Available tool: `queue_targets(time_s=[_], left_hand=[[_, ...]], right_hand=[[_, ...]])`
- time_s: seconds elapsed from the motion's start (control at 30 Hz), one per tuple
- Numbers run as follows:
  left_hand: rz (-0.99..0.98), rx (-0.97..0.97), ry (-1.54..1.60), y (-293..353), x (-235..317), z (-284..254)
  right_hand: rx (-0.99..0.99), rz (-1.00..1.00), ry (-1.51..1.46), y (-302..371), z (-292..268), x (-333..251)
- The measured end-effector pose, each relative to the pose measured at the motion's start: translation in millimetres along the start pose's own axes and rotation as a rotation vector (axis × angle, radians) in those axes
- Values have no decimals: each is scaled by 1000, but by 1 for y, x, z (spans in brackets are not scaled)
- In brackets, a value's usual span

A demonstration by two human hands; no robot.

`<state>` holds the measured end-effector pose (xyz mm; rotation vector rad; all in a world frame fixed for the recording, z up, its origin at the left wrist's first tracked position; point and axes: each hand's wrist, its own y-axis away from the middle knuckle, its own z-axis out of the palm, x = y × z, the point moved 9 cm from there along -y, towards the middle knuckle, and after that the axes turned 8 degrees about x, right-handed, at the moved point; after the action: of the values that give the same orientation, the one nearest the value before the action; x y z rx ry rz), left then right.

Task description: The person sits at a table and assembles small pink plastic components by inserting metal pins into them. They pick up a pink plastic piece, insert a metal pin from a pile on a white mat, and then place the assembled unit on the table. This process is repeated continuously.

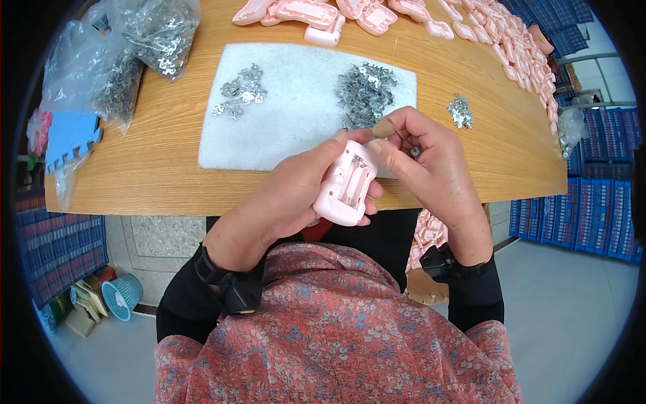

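Note:
My left hand [286, 182] is closed round a pale pink plastic housing [330, 202], tilted with its hollow side up. Inside its long recessed compartment [355, 180], metal strips show along the edges. My right hand [436, 158] is pinched at the far end of the housing. A tan piece [383, 128] shows at its fingertips, and a thin dark rod with a knobbed end [415, 153] lies across the fingers; whether they are one tool I cannot tell. Just beyond the hands, a white foam sheet [289, 145] bears a large heap of small metal clips [365, 91].
A smaller clip pile [245, 91] lies on the foam's left, another [460, 111] on the wooden table [491, 165]. Pink housings [377, 19] crowd the far and right edges. Plastic bags of metal parts [118, 81] stand far left, beside a blue foam mat [73, 137].

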<state>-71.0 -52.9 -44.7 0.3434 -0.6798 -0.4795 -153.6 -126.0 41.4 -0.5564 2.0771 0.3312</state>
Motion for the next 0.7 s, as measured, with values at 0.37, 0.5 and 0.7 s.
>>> queue_targets(time_s=[0.37, 0.5, 0.7], left_hand=[[54, -77, 0, 0, 5, 7], [62, -47, -76, 1, 4, 7], [73, -79, -75, 2, 2, 11]], right_hand=[[-95, 180, -375, 13, 24, 23], [-119, 216, -297, 16, 24, 22], [-122, 216, -392, 16, 28, 26]])
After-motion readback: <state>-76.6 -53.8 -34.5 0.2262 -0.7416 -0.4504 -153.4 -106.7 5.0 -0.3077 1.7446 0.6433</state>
